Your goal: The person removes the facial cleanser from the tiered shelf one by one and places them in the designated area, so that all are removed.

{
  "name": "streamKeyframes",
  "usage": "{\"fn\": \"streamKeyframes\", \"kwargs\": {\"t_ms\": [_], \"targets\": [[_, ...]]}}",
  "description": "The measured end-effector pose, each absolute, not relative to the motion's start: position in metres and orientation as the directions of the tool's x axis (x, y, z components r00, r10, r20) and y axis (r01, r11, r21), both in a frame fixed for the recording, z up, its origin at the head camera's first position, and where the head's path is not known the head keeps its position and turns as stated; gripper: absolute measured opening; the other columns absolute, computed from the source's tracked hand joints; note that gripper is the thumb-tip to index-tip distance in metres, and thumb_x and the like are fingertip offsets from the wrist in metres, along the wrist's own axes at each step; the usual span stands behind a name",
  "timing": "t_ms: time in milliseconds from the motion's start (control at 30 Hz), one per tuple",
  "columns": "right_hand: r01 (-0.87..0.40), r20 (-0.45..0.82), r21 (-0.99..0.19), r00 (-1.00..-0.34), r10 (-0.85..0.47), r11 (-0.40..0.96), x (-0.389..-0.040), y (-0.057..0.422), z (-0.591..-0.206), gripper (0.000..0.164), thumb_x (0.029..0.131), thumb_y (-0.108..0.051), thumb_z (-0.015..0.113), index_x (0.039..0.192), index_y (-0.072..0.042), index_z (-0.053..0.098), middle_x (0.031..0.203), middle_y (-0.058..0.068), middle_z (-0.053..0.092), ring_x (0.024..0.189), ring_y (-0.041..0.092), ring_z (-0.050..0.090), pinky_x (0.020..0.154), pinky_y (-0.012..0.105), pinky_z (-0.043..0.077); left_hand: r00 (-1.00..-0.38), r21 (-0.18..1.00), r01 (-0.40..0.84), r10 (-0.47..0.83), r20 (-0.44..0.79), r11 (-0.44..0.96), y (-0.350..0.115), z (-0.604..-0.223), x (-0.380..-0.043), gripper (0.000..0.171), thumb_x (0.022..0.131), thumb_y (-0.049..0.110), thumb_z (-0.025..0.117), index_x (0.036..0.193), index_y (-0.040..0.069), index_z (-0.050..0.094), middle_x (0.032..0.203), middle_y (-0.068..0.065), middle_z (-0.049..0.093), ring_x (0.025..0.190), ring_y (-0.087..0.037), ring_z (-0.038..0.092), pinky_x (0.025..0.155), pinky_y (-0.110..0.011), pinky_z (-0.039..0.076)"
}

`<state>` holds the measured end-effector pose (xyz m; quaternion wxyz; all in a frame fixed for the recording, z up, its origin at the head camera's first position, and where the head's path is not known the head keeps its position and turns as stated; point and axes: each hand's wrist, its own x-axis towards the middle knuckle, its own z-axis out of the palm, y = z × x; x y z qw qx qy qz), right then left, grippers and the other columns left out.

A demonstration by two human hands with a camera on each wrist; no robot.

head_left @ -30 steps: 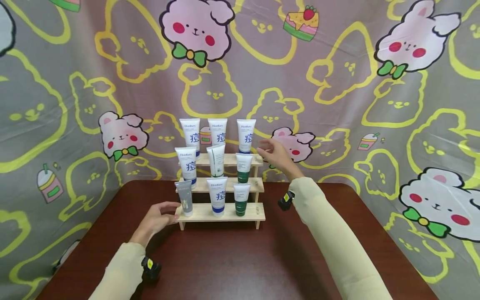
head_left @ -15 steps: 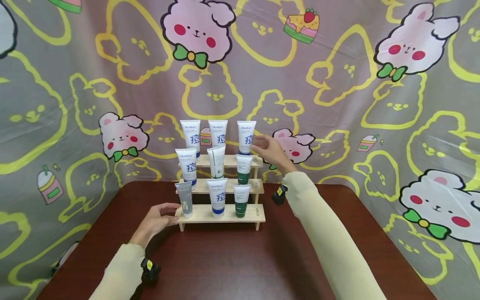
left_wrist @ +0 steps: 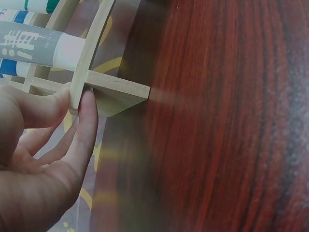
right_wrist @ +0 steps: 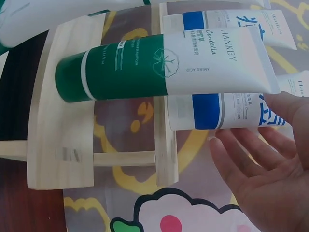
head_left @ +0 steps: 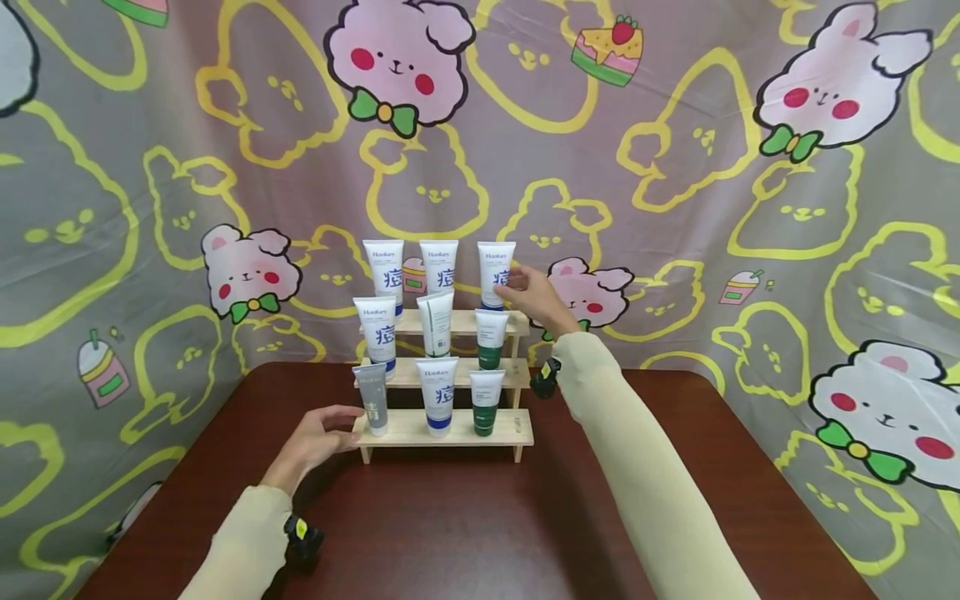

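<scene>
My left hand (head_left: 322, 437) pinches the left end of the lowest tier of a wooden stepped shelf (head_left: 457, 432). In the left wrist view, thumb and fingers lie on both faces of that board, close by a grey squeeze tube (left_wrist: 31, 43). On the top tier's right end stands a white squeeze tube with blue lettering (head_left: 494, 271). My right hand (head_left: 536, 297) holds it at its right side, thumb in front and fingers reaching behind. In the right wrist view, a green and white tube (right_wrist: 145, 63) partly covers that white tube.
Two more white and blue tubes stand on the top tier, left (head_left: 386, 271) and middle (head_left: 439, 262). The middle and lowest tiers bear three tubes each. The shelf stands on a dark red-brown table (head_left: 450, 517) before a cartoon-printed cloth (head_left: 675, 208).
My right hand has moved left, from beside the top right tube to its right side, with the thumb now overlapping its front. The left hand has kept its place on the shelf.
</scene>
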<state>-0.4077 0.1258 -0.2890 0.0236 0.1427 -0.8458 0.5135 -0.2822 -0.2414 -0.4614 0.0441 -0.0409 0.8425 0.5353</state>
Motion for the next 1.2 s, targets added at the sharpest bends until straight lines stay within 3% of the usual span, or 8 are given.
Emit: {"fn": "streamKeyframes", "kwargs": {"t_ms": [500, 833, 1200], "targets": [[-0.301, 0.295, -0.826, -0.951, -0.089, 0.476, -0.408, 0.119, -0.291, 0.047, 0.097, -0.021, 0.074, 0.137, -0.002, 0.058, 0.125, 0.022, 0.066, 0.116, 0.035, 0.064, 0.100, 0.048, 0.058, -0.995, 0.913, -0.095, -0.001, -0.103, 0.396, -0.238, -0.458, -0.283, 0.051, 0.088, -0.004, 0.071, 0.138, -0.003, 0.060, 0.140, -0.032, 0.056, 0.106, -0.029, 0.071, 0.089, -0.038, 0.064], [-0.300, 0.285, -0.833, -0.953, -0.105, 0.465, -0.402, 0.126, -0.293, 0.044, 0.097, -0.017, 0.072, 0.135, 0.000, 0.058, 0.124, 0.022, 0.066, 0.114, 0.034, 0.064, 0.095, 0.045, 0.061, -0.992, 0.902, -0.125, -0.019, -0.128, 0.413, -0.241, -0.465, -0.276, 0.051, 0.088, -0.003, 0.071, 0.137, -0.001, 0.061, 0.141, -0.030, 0.058, 0.104, -0.027, 0.071, 0.088, -0.036, 0.064], [-0.303, 0.287, -0.827, -0.952, -0.107, 0.474, -0.389, 0.156, -0.276, 0.048, 0.099, -0.021, 0.070, 0.140, 0.000, 0.053, 0.126, 0.025, 0.063, 0.114, 0.039, 0.066, 0.098, 0.051, 0.060, -0.991, 0.900, -0.128, -0.028, -0.128, 0.416, -0.238, -0.458, -0.277, 0.049, 0.089, -0.002, 0.071, 0.137, 0.000, 0.062, 0.141, -0.030, 0.058, 0.106, -0.028, 0.070, 0.090, -0.038, 0.064]]}}
